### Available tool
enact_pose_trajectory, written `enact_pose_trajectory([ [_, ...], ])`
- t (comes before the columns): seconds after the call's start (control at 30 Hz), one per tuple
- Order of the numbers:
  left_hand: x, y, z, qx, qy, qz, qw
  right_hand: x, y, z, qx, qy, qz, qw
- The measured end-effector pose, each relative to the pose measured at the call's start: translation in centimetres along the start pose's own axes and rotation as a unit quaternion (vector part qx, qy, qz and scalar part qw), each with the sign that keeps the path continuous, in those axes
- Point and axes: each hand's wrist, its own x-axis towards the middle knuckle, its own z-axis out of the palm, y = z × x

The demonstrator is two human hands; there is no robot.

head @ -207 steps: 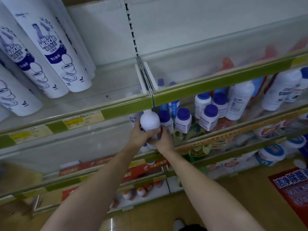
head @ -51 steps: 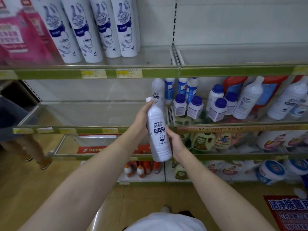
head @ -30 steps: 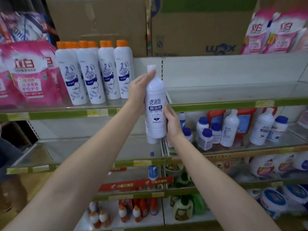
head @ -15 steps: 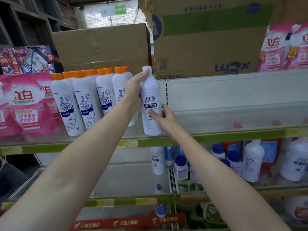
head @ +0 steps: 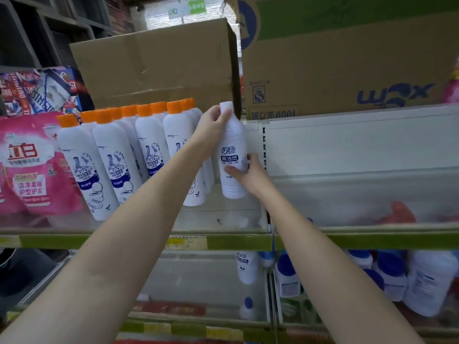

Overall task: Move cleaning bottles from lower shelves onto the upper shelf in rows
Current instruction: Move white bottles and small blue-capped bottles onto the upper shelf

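The white bottle (head: 232, 155) is gripped at two spots: the neck, just under the white cap, is wrapped by the curled fingers of the left hand (head: 213, 125), and the lower label area is clasped from the right side by the right hand (head: 248, 171), thumb laid across the front. The bottle is held upright, pretty much straight, with its base down at the upper shelf (head: 218, 240) surface, though whether it's actually resting there or hovering a hair above can't really be told from this angle.

It's placed at the right end of the row of orange-capped bottles (head: 151, 155), just beside the last one, close to the shelf divider. Pink refill pouches (head: 29, 165) are stacked further left on the same shelf. Cardboard boxes (head: 159, 68) are parked on top, behind everything.

To the right of the divider the upper shelf is fronted by a cloudy plastic guard. One level down, another white bottle (head: 246, 268) with the same label can be seen, plus a bunch of blue-capped bottles (head: 288, 279) next to it.
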Motion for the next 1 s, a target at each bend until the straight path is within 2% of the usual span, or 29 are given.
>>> enact_pose_trajectory([
  [0.17,3.1,-0.6,0.8,0.125,0.051,-0.001,0.991,3.5,0.0,1.1,-0.076,0.006,0.032,0.997],
  [0.33,4.1,-1.8,1.2,0.118,0.073,0.007,0.990,5.0,0.4,1.2,-0.090,0.006,0.015,0.996],
  [0.57,4.3,-2.3,1.7,0.131,0.116,0.007,0.985,4.5,0.1,0.9,-0.054,-0.003,0.020,0.998],
  [0.77,2.8,-1.0,1.7,0.144,0.108,0.001,0.984,2.7,-1.3,0.9,-0.035,0.011,0.054,0.998],
  [1.0,0.0,0.1,0.9,0.255,0.056,-0.041,0.964,0.8,-2.7,0.9,-0.053,0.034,0.106,0.992],
])
